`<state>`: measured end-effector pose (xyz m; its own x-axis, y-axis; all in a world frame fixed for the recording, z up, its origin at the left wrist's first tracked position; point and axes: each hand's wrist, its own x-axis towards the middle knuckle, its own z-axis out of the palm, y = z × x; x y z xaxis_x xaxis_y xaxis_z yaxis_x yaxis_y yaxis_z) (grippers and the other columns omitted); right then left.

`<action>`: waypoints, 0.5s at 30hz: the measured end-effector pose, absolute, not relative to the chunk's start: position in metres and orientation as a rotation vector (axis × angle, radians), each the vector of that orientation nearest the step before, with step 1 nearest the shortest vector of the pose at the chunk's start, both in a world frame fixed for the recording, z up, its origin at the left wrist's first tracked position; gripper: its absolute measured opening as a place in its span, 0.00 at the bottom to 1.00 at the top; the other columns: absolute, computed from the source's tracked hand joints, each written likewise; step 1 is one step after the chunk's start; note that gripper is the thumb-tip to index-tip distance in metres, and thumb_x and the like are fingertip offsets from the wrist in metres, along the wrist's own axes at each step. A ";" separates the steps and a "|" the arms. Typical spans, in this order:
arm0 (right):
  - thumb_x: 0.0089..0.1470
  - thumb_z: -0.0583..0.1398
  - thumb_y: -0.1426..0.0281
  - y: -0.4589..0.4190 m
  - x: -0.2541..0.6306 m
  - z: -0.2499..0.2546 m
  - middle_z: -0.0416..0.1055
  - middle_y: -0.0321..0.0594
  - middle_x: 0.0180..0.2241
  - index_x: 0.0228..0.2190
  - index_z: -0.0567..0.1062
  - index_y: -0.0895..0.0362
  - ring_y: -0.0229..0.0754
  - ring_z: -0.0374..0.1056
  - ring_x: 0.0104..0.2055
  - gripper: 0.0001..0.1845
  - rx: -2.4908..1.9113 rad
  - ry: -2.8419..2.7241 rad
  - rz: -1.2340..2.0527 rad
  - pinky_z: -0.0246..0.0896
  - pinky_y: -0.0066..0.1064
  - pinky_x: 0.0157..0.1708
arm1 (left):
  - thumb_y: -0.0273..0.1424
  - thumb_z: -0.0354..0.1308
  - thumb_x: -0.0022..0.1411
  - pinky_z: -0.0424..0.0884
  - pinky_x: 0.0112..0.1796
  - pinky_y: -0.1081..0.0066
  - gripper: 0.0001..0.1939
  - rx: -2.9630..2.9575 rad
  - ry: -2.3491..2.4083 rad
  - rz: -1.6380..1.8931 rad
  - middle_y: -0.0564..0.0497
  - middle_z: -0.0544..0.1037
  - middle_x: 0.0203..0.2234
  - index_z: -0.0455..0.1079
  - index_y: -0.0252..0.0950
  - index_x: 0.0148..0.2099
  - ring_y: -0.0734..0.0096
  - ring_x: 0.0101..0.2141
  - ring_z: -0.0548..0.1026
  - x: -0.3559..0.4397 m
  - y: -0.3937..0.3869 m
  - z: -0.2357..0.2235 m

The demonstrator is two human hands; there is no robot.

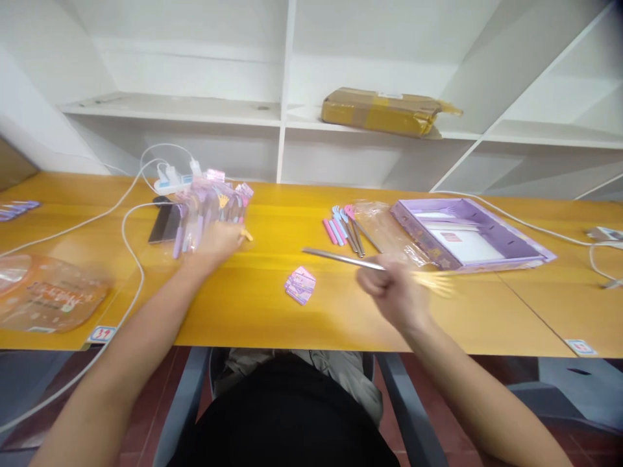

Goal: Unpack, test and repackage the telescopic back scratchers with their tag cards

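In my right hand (396,292) is a back scratcher (341,258) with a bare metal rod and a blurred yellow claw-shaped head. The rod points left across the table. My left hand (221,240) is closed at the front of a pile of bagged purple back scratchers (195,207). A small yellow piece (247,235) sticks out of its fingers; the rest is hidden. Between the hands lies a small fanned stack of purple and pink cards (300,285). Beyond it are loose back scratchers (348,224) with blue and pink heads, next to pink and blue handle sleeves (333,231).
On the right stands a purple open box (423,243), with clear plastic wrap (384,224) beside it. A power strip (170,183) and white cables (127,227) lie at the left, near an orange plastic bag (53,292). A taped parcel (384,111) sits on the shelf.
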<state>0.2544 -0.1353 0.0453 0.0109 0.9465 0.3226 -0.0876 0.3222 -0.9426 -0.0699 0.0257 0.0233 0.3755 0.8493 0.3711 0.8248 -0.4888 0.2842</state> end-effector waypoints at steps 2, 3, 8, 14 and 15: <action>0.60 0.65 0.52 -0.145 0.284 0.071 0.43 0.30 0.18 0.15 0.53 0.51 0.37 0.43 0.17 0.34 -0.851 -1.308 0.811 0.41 0.35 0.17 | 0.29 0.54 0.66 0.62 0.34 0.66 0.14 2.481 1.636 0.766 0.49 0.72 0.22 0.69 0.38 0.26 0.62 0.29 0.72 -0.068 0.027 0.024; 0.58 0.67 0.53 -0.146 0.297 0.084 0.49 0.33 0.19 0.15 0.57 0.51 0.38 0.50 0.18 0.32 -0.842 -1.337 0.722 0.46 0.36 0.18 | 0.29 0.55 0.65 0.61 0.34 0.66 0.12 2.444 1.640 0.776 0.51 0.71 0.21 0.68 0.39 0.27 0.64 0.28 0.71 -0.064 0.025 0.024; 0.55 0.71 0.58 -0.105 0.341 0.107 0.68 0.39 0.26 0.20 0.66 0.52 0.42 0.66 0.28 0.23 -1.088 -1.339 0.358 0.61 0.37 0.28 | 0.28 0.58 0.62 0.61 0.32 0.68 0.07 2.087 1.375 0.842 0.56 0.70 0.26 0.70 0.39 0.43 0.67 0.29 0.68 -0.035 0.004 0.017; 0.60 0.66 0.64 0.002 0.357 0.061 0.69 0.35 0.23 0.25 0.65 0.53 0.39 0.63 0.27 0.17 -1.829 -1.745 0.051 0.55 0.32 0.32 | 0.25 0.53 0.66 0.66 0.31 0.69 0.09 1.632 1.327 0.796 0.56 0.69 0.24 0.66 0.36 0.48 0.68 0.25 0.71 0.014 0.035 0.004; 0.60 0.65 0.66 0.016 0.357 0.052 0.71 0.36 0.24 0.25 0.65 0.53 0.40 0.63 0.28 0.16 -1.883 -1.801 0.031 0.56 0.32 0.33 | 0.25 0.54 0.66 0.68 0.33 0.69 0.07 1.612 1.325 0.805 0.55 0.71 0.26 0.66 0.36 0.47 0.68 0.27 0.73 0.028 0.043 0.004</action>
<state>0.3571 0.0163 0.0523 0.1116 0.9349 0.3369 0.9228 0.0283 -0.3843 0.0278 0.0432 0.0041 0.2227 0.9738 -0.0465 0.4078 -0.0498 0.9117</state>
